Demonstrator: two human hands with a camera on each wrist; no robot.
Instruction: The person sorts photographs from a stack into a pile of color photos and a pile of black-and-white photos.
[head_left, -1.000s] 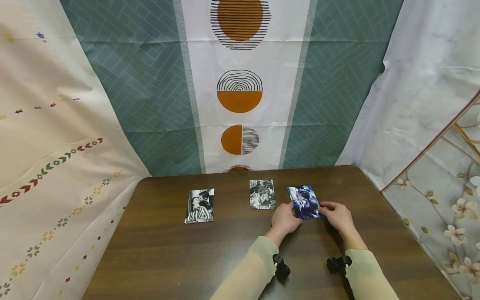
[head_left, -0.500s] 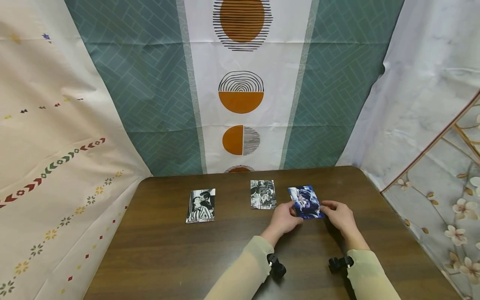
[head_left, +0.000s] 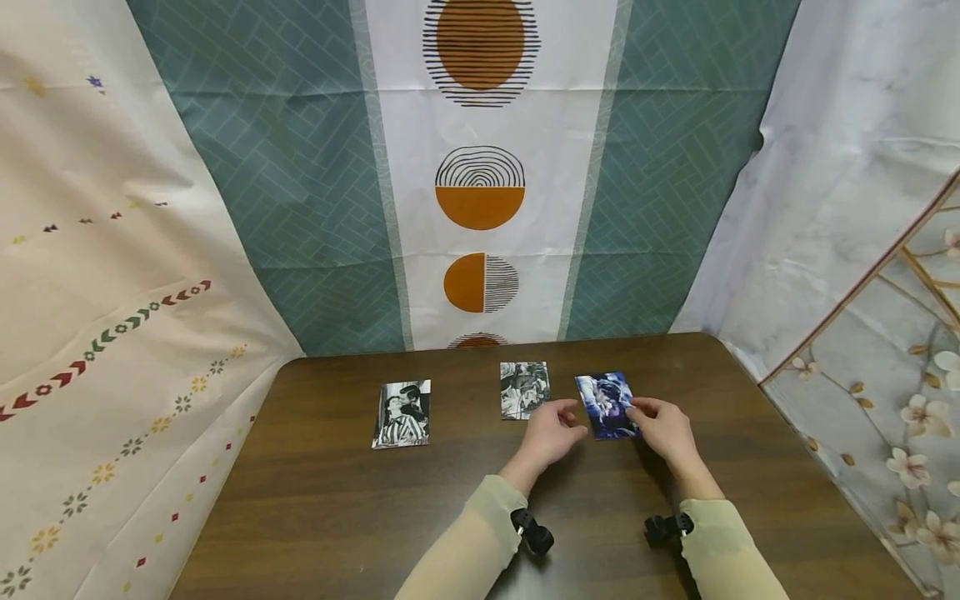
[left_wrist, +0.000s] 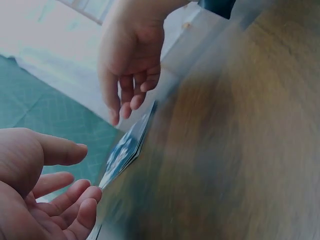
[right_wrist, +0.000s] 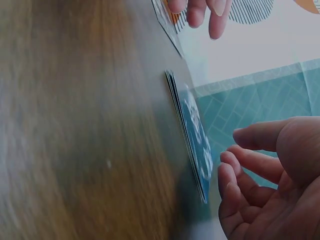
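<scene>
A thin stack of photo cards (head_left: pixel 606 404) with a blue picture on top lies flat toward the back right of the table. Its layered edges show in the right wrist view, where the same stack (right_wrist: pixel 197 135) has my right hand (right_wrist: pixel 270 185) beside it, thumb and fingers apart with nothing between them. In the head view, the right hand (head_left: pixel 663 429) overlaps the stack's right edge. My left hand (head_left: pixel 551 432) is held off to the left of the stack, its fingers loosely bent and holding nothing. Just behind the left hand lies a black-and-white photo card (head_left: pixel 523 390).
Another black-and-white photo card (head_left: pixel 402 414) lies farther left on the brown wooden table (head_left: pixel 322 500). Patterned cloths hang around the table, with a green and white one (head_left: pixel 322 292) at the back. Each wrist wears a small black camera (head_left: pixel 532 533).
My left hand has come off the blue photo stack and moved left. The right hand has shifted slightly left over the stack's edge. The cards stay where they were.
</scene>
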